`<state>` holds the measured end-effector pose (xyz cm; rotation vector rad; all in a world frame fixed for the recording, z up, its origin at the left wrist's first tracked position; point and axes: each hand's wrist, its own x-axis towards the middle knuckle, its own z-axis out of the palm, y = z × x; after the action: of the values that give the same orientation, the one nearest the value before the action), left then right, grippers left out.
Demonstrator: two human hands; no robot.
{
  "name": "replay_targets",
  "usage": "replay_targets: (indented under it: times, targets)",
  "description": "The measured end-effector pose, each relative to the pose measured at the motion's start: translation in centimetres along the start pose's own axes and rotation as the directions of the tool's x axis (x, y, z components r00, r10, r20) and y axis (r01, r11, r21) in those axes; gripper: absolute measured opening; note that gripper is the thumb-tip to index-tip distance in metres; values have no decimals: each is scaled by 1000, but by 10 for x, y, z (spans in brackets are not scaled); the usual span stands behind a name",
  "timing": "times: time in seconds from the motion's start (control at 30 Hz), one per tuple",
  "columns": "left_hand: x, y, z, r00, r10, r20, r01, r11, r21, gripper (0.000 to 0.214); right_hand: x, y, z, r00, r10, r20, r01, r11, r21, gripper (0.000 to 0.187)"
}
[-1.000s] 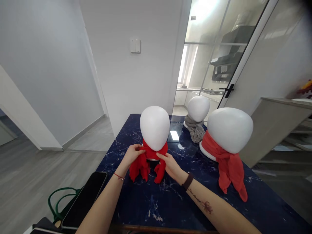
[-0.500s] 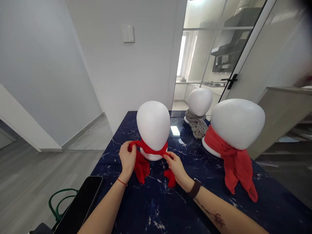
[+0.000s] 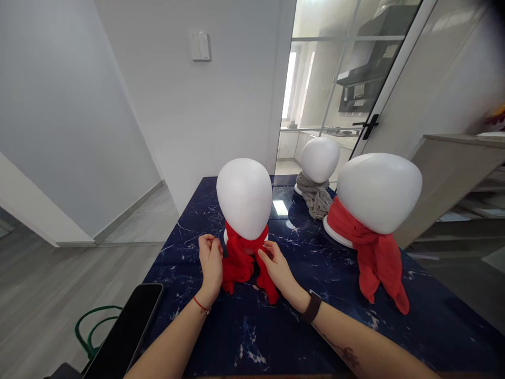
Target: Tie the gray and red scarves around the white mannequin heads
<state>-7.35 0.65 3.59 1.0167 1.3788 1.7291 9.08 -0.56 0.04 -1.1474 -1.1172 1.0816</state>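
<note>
A white mannequin head (image 3: 244,197) stands on the dark blue marbled table, a red scarf (image 3: 239,263) wrapped around its neck. Gathered and loosely knotted at the front, the scarf drops in two ends onto the tabletop. My left hand (image 3: 212,263) is just left of the scarf, fingers loosely curled, with no cloth showing in them. On the other side, my right hand (image 3: 278,266) is beside the right end, thumb and fingers parted at the cloth's edge; whether they touch it is hard to tell.
A larger-looking white head (image 3: 379,192) with a coral-red scarf (image 3: 381,268) stands to the right. Behind it is another head (image 3: 320,159) with a grey scarf (image 3: 315,196). A black phone-like device (image 3: 126,326) and green cord handles (image 3: 89,337) are by the table's left edge (image 3: 168,245).
Both hands have let go of the stretched red scarf. Its upper part has dropped from a taut band into folds at the front. The view has shifted slightly.
</note>
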Motion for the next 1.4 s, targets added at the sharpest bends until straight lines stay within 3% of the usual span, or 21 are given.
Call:
replay_targets:
  times: [0.07,0.13,0.23,0.4,0.53,0.63,0.7,0.83,0.9,1.03,1.1,1.27,1.4]
  targets:
    - [7,-4,-1,986,-150,72,151,988,-20,10,2,4,0,1000,-21,-7,21,1000,16,22]
    - [9,-5,0,944,-273,187,280,960,-12,18,2,6,2,997,-43,64,44,999,-8,15]
    - [5,-2,4,883,-349,313,381,924,-44,24,0,3,6,987,-69,142,78,995,-62,7]
    - [-2,12,8,867,-224,445,355,903,-239,24,0,-2,13,972,-109,209,135,984,-113,11]
    - [-6,9,11,840,-170,515,259,960,-104,22,3,-1,15,951,-114,287,166,972,-165,22]
    - [-6,1,13,874,-150,463,193,980,-47,23,5,-3,12,922,-121,367,206,957,-204,25]
    - [-5,-2,12,907,-140,397,179,982,-63,25,6,-7,8,923,-130,362,223,948,-228,22]
    - [-3,-1,8,932,-154,328,190,979,-80,18,8,-21,1,985,-128,114,149,968,-201,14]
    - [-4,0,8,935,-140,325,172,983,-70,14,7,-27,1,992,-106,62,114,983,-143,19]
    - [-6,1,11,936,-81,341,115,990,-82,19,5,-33,9,982,-112,154,135,979,-151,25]
    - [-5,1,12,932,-96,350,161,974,-161,23,6,-32,11,980,-116,159,137,982,-130,25]
    - [0,7,8,931,-179,317,286,897,-336,32,12,-28,4,987,-149,-52,146,988,-59,26]
    - [-1,6,6,914,-283,290,345,918,-194,31,11,-23,5,998,-57,23,56,997,45,32]
